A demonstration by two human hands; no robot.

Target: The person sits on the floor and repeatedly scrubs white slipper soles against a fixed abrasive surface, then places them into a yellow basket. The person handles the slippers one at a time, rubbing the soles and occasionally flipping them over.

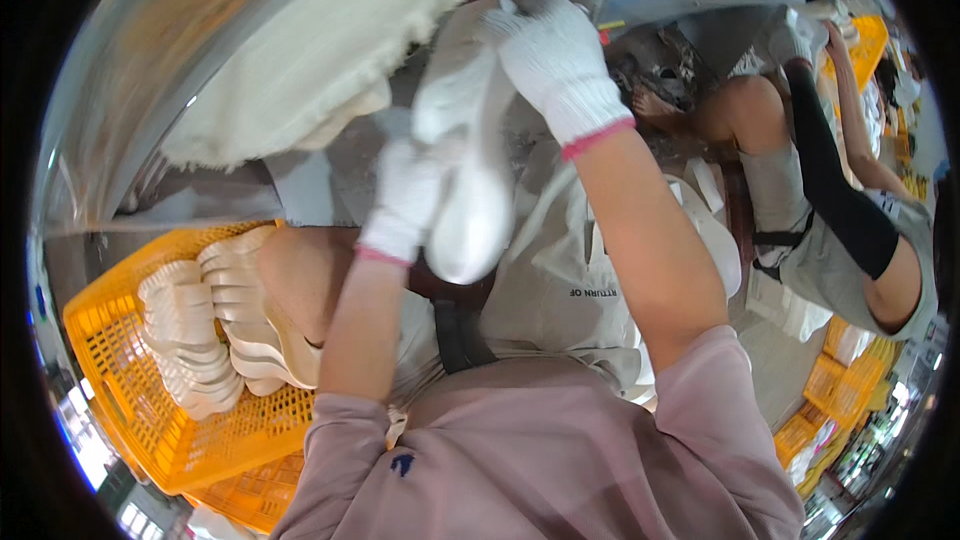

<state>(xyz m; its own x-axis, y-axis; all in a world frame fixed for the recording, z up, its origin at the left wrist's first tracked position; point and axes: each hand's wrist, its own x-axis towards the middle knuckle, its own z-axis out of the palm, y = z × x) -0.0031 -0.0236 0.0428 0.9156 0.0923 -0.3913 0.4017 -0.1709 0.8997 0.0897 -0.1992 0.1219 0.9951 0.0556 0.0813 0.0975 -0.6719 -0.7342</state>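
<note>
A white shoe sole, smeared by motion, is held between my two hands above my lap. My left hand, in a white knitted glove with a pink cuff, closes on the sole's left side near its lower rounded end; its fingers are blurred. At the far end my right hand, gloved alike, grips the top of the sole with bent fingers. To the left of the hands is a large, fluffy white buffing wheel. The sole is apart from it.
A yellow plastic basket with stacked cream soles stands at my left. The curved, shiny hood partly surrounds the wheel. A co-worker with a black sleeve sits on the right, near more yellow baskets. Whitish cloth lies over my lap.
</note>
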